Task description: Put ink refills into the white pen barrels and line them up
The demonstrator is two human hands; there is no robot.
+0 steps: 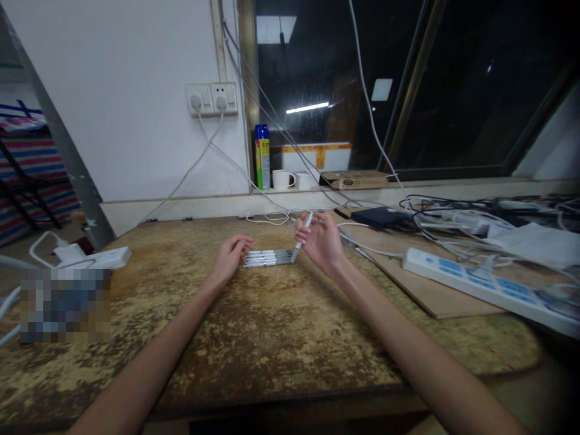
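Several white and grey pens [268, 258] lie side by side on the worn wooden table [272, 338], in a row between my hands. My right hand [322, 238] grips one more white pen [302, 237], held tilted just off the right end of the row, its grey lower end close to the others. Resting at the left end of the row is my left hand [233, 254], its fingers bent toward the pens. Whether those fingertips touch the pens or pinch anything is not clear.
On the right, a white power strip [475, 281] and tangled cables lie over a brown board [435, 296]. Another power strip [111, 258] is at the left. A spray can [262, 157], a white mug [283, 179] and a flat cardboard box [356, 179] stand on the windowsill.
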